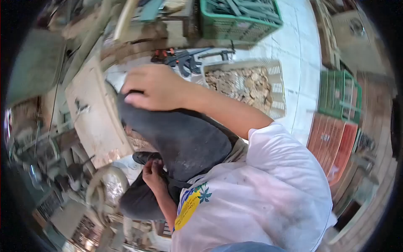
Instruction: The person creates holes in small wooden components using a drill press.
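Note:
My right hand (153,88) rests palm down on the dark-trousered knee (180,132), its thumb apart from the fingers, which bend over the knee's edge. Lower in the view, beside the same leg, my left hand (154,174) has its fingertips drawn together in a pinch; anything between them is too small to tell. A dark shoe (145,157) shows just above the left hand. Left of the knee stands a pale, stained board or panel (98,117) with a small dark metal part (82,107) on it.
A cream crate (276,86) of flat brownish pieces stands beyond my right forearm. Behind it are a green crate (239,25) of grey-green strips and dark tools (184,61). Green (340,94) and red crates (331,147) lie right; machinery and hoses (94,189) crowd the lower left.

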The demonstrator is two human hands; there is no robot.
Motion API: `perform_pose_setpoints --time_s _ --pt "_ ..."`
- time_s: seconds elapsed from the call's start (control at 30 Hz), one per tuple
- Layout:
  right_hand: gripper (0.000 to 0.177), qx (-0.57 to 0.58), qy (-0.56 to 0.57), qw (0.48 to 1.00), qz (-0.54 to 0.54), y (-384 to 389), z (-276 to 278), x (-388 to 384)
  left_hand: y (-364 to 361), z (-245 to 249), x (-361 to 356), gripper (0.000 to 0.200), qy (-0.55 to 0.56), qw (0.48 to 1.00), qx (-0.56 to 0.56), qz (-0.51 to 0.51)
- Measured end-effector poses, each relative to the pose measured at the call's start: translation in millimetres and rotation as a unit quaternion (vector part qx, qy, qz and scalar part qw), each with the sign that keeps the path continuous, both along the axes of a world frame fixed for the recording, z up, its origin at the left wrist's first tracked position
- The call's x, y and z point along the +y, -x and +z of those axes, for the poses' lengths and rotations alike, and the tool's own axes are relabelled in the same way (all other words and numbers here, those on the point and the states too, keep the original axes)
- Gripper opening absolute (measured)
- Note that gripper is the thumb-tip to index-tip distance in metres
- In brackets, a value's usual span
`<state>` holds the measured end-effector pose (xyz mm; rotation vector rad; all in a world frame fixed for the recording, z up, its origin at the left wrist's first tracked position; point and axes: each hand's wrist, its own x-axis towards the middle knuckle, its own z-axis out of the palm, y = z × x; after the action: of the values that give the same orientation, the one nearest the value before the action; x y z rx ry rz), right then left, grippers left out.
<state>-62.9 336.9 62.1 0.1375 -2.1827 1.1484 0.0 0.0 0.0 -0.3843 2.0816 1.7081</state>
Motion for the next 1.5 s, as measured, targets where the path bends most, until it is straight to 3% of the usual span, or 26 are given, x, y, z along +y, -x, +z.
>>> perform_pose_setpoints --time_s 0.07,0.1,0.13,0.2,0.23,0.3,0.37,0.43,0.63,0.7,0.77,0.9,1.03,1.1,1.13,1.2,1.27,1.33,1.43,1.5 --pt "0.011 -0.02 0.088 0.991 -0.097 -11.2 -35.5 1.6 26.6 9.2 -34.8 0.013 0.089 0.995 -0.003 -0.054" --pt "0.011 -0.111 0.085 0.978 -0.152 -93.8 -92.9 64.9 -33.3 -50.7 11.3 0.013 0.061 0.994 -0.056 -0.075" --pt "0.012 -0.153 0.12 0.96 -0.2 -110.7 -124.9 72.2 -19.1 -60.5 -1.1 0.011 0.103 0.99 0.001 -0.097" --pt "0.017 -0.316 0.198 0.887 -0.271 -152.0 -192.1 79.4 -1.2 -40.5 0.5 0.016 0.238 0.943 0.125 -0.197" --pt "0.024 -0.315 0.243 0.858 -0.325 -181.7 -241.1 83.5 1.6 -43.2 0.6 0.016 0.245 0.939 0.123 -0.207" --pt "0.028 -0.432 0.238 0.781 -0.383 -250.6 -322.9 92.4 6.8 -56.7 -14.4 0.024 0.266 0.914 0.158 -0.262" --pt "0.033 -0.501 0.266 0.691 -0.447 -311.0 -388.1 94.9 11.6 -74.0 -39.4 0.033 0.241 0.948 0.071 -0.196" --pt "0.033 -0.556 0.22 0.631 -0.494 -350.9 -403.6 95.2 16.0 -75.1 -39.8 0.033 0.178 0.969 0.03 -0.17" --pt "0.028 -0.555 0.226 0.575 -0.557 -373.0 -402.3 100.6 17.9 -56.4 8.6 0.033 0.179 0.975 -0.033 -0.128" --pt "0.028 -0.573 0.222 0.578 -0.537 -359.3 -384.7 109.9 18.4 -50.2 20.4 0.033 0.188 0.973 -0.037 -0.126" --pt "0.033 -0.559 0.14 0.572 -0.584 -336.8 -362.4 116.4 18.7 -44.9 29.4 0.033 0.195 0.972 -0.038 -0.127" --pt "0.034 -0.625 0.118 0.553 -0.538 -340.4 -388.2 126.8 20.3 -36.5 41.8 0.033 0.202 0.971 -0.042 -0.124" --pt "0.043 -0.627 0.148 0.565 -0.516 -335.7 -369.0 129.4 21.2 -28.8 56.7 0.034 0.206 0.97 -0.044 -0.121" --pt "0.058 -0.536 0.164 0.649 -0.515 -330.4 -347.8 123.9 19.4 -18.0 72.5 0.034 0.216 0.968 -0.044 -0.121" --pt "0.058 -0.536 0.16 0.65 -0.514 -325.0 -344.0 121.7 20.0 -11.9 79.9 0.034 0.221 0.967 -0.046 -0.118" --pt "0.066 -0.383 0.228 0.779 -0.441 -300.4 -334.6 116.5 24.8 -3.9 83.1 0.034 0.183 0.977 -0.074 -0.076" --pt "0.06 -0.302 0.295 0.813 -0.401 -248.1 -267.4 106.7 36.8 -5.7 64.8 0.028 0.036 0.993 -0.113 -0.014" --pt "0.057 -0.243 0.344 0.852 -0.312 -193.8 -188.3 103.5 38.0 1.4 66.8 0.026 -0.014 0.996 -0.076 -0.042" --pt "0.055 -0.115 0.244 0.943 -0.193 -131.2 -92.4 88.0 36.7 28.8 83.6 0.018 -0.053 0.995 -0.04 -0.081" --pt "0.055 -0.059 0.18 0.971 -0.146 -113.5 -72.9 82.3 34.6 38.1 87.3 0.015 -0.01 0.99 -0.002 -0.142"
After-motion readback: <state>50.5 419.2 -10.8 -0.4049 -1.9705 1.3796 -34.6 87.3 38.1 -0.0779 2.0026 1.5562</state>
